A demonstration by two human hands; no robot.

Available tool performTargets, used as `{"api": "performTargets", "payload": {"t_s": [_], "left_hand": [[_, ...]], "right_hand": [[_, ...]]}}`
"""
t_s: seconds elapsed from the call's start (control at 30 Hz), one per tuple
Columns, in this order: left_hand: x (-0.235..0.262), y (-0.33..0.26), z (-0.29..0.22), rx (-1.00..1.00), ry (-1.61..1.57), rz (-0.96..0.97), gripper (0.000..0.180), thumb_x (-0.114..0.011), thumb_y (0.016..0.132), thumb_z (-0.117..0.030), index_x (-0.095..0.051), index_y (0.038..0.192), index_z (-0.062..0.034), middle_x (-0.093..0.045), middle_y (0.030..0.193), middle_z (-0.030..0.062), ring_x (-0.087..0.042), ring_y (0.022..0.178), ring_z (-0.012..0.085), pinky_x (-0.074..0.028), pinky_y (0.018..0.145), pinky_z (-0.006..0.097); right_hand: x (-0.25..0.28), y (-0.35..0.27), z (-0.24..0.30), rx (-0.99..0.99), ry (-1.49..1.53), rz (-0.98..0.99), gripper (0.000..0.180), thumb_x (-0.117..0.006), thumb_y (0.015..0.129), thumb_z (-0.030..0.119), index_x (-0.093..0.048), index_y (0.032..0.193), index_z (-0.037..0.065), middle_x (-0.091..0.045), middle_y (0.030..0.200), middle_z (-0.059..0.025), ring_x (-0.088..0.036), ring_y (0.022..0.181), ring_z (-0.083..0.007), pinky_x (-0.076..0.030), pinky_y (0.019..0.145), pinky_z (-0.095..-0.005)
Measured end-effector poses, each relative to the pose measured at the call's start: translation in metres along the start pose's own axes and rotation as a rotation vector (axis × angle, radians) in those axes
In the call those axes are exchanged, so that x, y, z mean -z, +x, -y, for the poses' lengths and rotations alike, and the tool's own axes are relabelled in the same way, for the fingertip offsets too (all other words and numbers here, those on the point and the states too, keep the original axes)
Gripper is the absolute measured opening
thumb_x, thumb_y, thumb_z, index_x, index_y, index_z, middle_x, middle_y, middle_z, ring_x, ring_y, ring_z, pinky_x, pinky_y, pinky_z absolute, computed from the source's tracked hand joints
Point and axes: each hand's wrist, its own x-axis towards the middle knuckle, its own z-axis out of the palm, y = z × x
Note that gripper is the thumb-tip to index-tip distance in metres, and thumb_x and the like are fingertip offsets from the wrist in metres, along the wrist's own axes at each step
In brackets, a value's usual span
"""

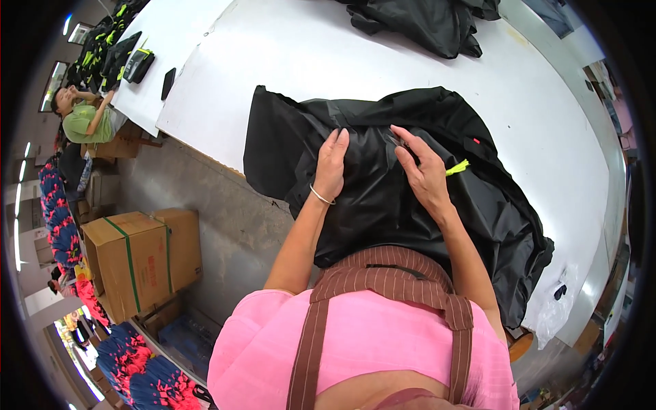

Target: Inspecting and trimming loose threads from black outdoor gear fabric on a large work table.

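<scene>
A large black garment-like piece of shiny cloth (372, 198) lies bunched on the table edge and hangs down against my apron. My left hand (331, 164), with a bangle at its wrist, rests on its upper left part, fingers together and closed on a fold. Facing it, my right hand (424, 167) has thumb and fingers curled round a small dark thing that looks like thread snips, mostly hidden. Beside that wrist a yellow-green strip (456, 167) sticks out; what it is fixed to cannot be seen. A small red tag (476, 141) shows on the cloth's right part.
The white table (273, 51) carries more black cloth (424, 24) at its far side, a dark phone (169, 83) and a black pouch (139, 65). A clear plastic bag (552, 307) lies right. Cardboard boxes (147, 260) stand on the left floor. A person in green (89, 119) sits far left.
</scene>
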Motion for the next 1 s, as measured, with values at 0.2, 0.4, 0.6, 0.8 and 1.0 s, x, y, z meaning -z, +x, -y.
{"api": "performTargets", "payload": {"t_s": [0.2,0.4,0.6,0.8,1.0], "left_hand": [[-0.004,-0.007,0.001,-0.122,0.241,-0.004,0.046,-0.047,0.1,-0.029,-0.048,0.124,0.0101,-0.056,0.111,0.005,-0.049,0.101,0.0081,-0.039,0.09,0.021],[-0.012,-0.009,0.0,-0.227,0.239,0.049,0.026,-0.046,0.1,-0.025,-0.056,0.096,-0.0009,-0.051,0.085,-0.0048,-0.041,0.079,0.0035,-0.038,0.07,0.02],[-0.016,-0.01,-0.004,-0.247,0.282,0.055,0.025,-0.046,0.1,-0.024,-0.056,0.097,-0.001,-0.05,0.083,-0.0051,-0.04,0.077,0.0035,-0.038,0.069,0.02],[-0.013,-0.009,0.001,-0.242,0.323,0.049,0.025,-0.047,0.1,-0.024,-0.055,0.094,-0.0019,-0.047,0.079,-0.0054,-0.038,0.073,0.0041,-0.036,0.064,0.021],[-0.016,-0.011,-0.001,-0.301,0.448,0.027,0.026,-0.048,0.099,-0.024,-0.052,0.092,0.0,-0.045,0.074,-0.0016,-0.038,0.07,0.0059,-0.037,0.06,0.023]], "right_hand": [[-0.03,0.015,0.02,0.069,-0.03,-0.002,0.024,-0.064,0.086,0.017,-0.062,0.109,0.01,-0.067,0.088,-0.0081,-0.064,0.078,-0.0229,-0.048,0.068,-0.0312],[-0.041,0.02,0.021,0.084,-0.161,-0.026,0.019,-0.065,0.085,0.019,-0.059,0.099,0.008,-0.065,0.079,-0.0086,-0.062,0.071,-0.0261,-0.047,0.063,-0.0352],[-0.045,0.022,0.018,0.114,-0.19,-0.059,0.017,-0.065,0.085,0.019,-0.058,0.095,0.008,-0.062,0.074,-0.0083,-0.06,0.067,-0.0262,-0.045,0.06,-0.0369],[-0.046,0.019,0.013,0.05,-0.127,-0.053,0.016,-0.065,0.085,0.019,-0.059,0.094,0.006,-0.064,0.075,-0.0084,-0.061,0.068,-0.0252,-0.046,0.061,-0.035],[-0.044,0.018,0.013,-0.012,0.046,-0.029,0.017,-0.064,0.086,0.017,-0.06,0.096,0.004,-0.068,0.086,-0.0099,-0.066,0.079,-0.0224,-0.049,0.068,-0.0302]]}}
